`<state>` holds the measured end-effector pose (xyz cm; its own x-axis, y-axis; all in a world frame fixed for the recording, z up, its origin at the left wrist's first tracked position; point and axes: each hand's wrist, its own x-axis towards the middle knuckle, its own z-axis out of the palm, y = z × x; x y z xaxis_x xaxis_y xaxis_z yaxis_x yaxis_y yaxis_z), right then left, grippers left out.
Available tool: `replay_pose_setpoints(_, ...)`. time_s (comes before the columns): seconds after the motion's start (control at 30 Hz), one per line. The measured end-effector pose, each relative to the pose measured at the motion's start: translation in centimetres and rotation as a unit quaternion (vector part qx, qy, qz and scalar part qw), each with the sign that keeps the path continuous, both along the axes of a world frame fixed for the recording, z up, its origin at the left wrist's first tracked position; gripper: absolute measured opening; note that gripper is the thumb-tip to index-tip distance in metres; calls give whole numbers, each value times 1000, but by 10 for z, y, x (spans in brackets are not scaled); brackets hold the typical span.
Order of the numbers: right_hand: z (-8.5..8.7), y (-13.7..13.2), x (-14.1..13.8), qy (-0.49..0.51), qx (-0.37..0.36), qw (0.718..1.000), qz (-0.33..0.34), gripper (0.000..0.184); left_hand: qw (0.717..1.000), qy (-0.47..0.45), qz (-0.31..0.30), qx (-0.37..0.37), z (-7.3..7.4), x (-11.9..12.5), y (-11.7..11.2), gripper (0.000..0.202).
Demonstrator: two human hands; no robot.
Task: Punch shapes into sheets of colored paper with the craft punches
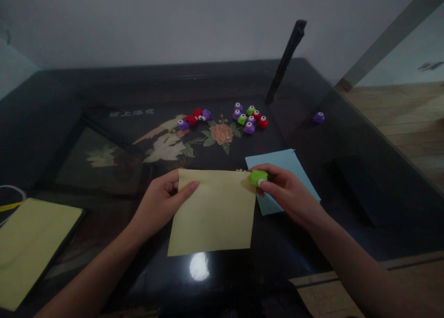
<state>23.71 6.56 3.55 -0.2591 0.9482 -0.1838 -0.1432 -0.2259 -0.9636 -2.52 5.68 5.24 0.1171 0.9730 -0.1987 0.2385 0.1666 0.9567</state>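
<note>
A yellow sheet of paper (213,214) is held just above the dark glass table (312,244). My left hand (161,202) pinches its top left corner, thumb on top. My right hand (289,195) grips a small green paper punch (258,177) set on the sheet's top right corner, thumb pressing on it. A light blue sheet (277,163) lies flat under my right hand.
Several small red, purple and green punches (250,117) sit in two clusters at the back, one purple punch (318,117) alone to the right. More yellow paper (27,248) lies at the left. A dark stick (286,61) leans at the back.
</note>
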Motion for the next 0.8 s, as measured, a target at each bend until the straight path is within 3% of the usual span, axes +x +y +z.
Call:
replay_pose_setpoints(0.33, 1, 0, 0, -43, 2, 999, 13, 27, 999, 45, 4, 16, -5, -4, 0, 26)
replay_pose_setpoints(0.8, 3, 2, 0, -84, 31, 996, 24, 20, 997, 56, -35, 32, -4, -5, 2, 18)
